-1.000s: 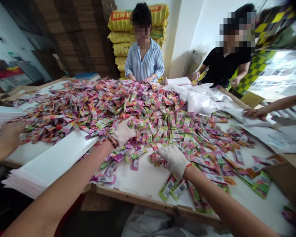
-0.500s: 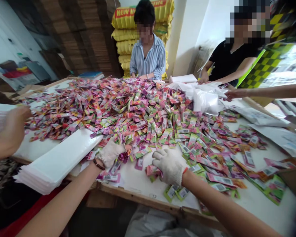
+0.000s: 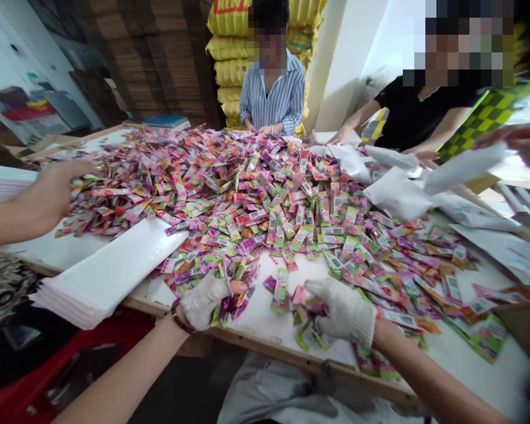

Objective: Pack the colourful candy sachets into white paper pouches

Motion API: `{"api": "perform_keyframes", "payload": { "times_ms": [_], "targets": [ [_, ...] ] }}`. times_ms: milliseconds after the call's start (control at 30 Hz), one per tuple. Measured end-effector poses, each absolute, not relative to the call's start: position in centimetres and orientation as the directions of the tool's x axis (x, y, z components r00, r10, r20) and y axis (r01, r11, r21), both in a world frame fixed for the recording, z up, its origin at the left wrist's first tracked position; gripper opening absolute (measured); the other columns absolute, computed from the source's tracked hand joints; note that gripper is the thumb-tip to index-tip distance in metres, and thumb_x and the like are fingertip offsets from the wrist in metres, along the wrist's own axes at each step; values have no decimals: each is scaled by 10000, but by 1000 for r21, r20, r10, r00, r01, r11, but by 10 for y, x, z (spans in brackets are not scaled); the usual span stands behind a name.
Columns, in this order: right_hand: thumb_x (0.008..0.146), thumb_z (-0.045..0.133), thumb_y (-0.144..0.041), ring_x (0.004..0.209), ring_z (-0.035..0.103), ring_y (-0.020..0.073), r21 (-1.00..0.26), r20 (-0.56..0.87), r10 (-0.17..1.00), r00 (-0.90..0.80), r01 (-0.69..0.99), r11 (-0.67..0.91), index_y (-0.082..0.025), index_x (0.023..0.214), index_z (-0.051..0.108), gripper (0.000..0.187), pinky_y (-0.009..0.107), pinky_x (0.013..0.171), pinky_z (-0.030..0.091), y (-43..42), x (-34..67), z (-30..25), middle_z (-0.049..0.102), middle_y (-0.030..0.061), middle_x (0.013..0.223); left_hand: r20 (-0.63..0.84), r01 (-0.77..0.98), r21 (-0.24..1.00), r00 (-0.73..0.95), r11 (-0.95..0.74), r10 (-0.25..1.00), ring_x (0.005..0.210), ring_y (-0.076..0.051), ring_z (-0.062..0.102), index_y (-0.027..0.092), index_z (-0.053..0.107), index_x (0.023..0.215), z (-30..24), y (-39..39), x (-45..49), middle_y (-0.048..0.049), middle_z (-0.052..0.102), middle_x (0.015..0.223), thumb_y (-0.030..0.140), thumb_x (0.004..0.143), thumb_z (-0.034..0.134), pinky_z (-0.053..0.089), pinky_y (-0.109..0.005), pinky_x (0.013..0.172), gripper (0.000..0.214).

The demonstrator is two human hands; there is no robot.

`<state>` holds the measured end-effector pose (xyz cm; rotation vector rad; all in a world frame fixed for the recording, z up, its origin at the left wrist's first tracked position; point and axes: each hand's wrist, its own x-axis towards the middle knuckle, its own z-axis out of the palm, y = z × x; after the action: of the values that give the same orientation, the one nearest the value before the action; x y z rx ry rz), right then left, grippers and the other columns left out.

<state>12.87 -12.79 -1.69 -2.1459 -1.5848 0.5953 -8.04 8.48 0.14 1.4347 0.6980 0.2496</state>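
A wide pile of small pink, purple and green sachets (image 3: pixel 242 176) covers the table (image 3: pixel 265 327). My left hand (image 3: pixel 203 303), in a fingerless white glove, is closed around a bunch of these sachets near the table's front edge. To its right my right hand (image 3: pixel 342 312), gloved alike, has its fingers curled around a few sachets (image 3: pixel 307 297) low over the table; its fingertips are partly hidden. A couple of sachets (image 3: pixel 280 288) lie on the bare strip between my hands.
A stack of long white bags (image 3: pixel 110 274) lies left of my left arm. Another person's hand (image 3: pixel 53 191) reaches over the pile from the left. Filled white bags (image 3: pixel 400 191) lie at the right, where another hand holds a bag (image 3: pixel 466 168). Two people stand across the table.
My left hand has come nearer the table edge with a bigger bunch of sachets. My right hand has moved right and lower and now grips sachets. The neighbour's hand has reached further into the pile.
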Motion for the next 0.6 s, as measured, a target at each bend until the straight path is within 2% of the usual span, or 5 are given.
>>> {"api": "perform_keyframes", "payload": {
  "times_ms": [100, 167, 300, 433, 600],
  "targets": [
    [625, 554, -220, 519, 568, 161, -798, -310, 803, 509, 320, -511, -179, 653, 650, 108, 261, 515, 470, -123, 129, -22, 640, 15, 573, -532, 353, 807, 782, 474, 324, 539, -192, 647, 153, 670, 696, -15, 71, -63, -51, 666, 565, 390, 734, 676, 553, -319, 601, 240],
    [634, 585, -254, 401, 507, 143, -823, -508, 691, 514, -53, -566, -169, 535, 592, 130, 249, 406, 417, -111, 126, -27, 568, 10, 449, -618, 408, 706, 754, 578, 223, 433, -176, 595, 138, 645, 652, -26, 64, -46, -52, 628, 488, 400, 753, 646, 511, -293, 477, 281],
    [632, 587, -295, 428, 560, 155, -809, -533, 722, 442, -517, -280, -150, 686, 647, 165, 257, 416, 455, -84, 124, -19, 631, 38, 528, -582, 261, 647, 776, 717, 243, 457, -161, 609, 142, 631, 700, -30, 61, -9, -28, 629, 502, 340, 776, 626, 485, -248, 434, 213],
    [675, 581, -361, 469, 582, 153, -856, -315, 738, 597, -515, 50, -147, 904, 657, 322, 261, 467, 477, -79, 139, 2, 640, 18, 575, -392, -34, 654, 839, 756, 377, 471, -110, 595, 165, 623, 776, 0, 77, 7, 22, 649, 580, 268, 789, 618, 465, -201, 420, 105],
    [630, 656, -282, 459, 544, 145, -950, -277, 751, 599, -54, -308, -163, 755, 613, 178, 251, 450, 428, -93, 126, -6, 612, 5, 557, -399, 4, 792, 760, 611, 513, 557, -154, 653, 167, 639, 932, 11, 85, -22, -21, 704, 715, 342, 765, 645, 527, -255, 487, 242]
  ]
}}
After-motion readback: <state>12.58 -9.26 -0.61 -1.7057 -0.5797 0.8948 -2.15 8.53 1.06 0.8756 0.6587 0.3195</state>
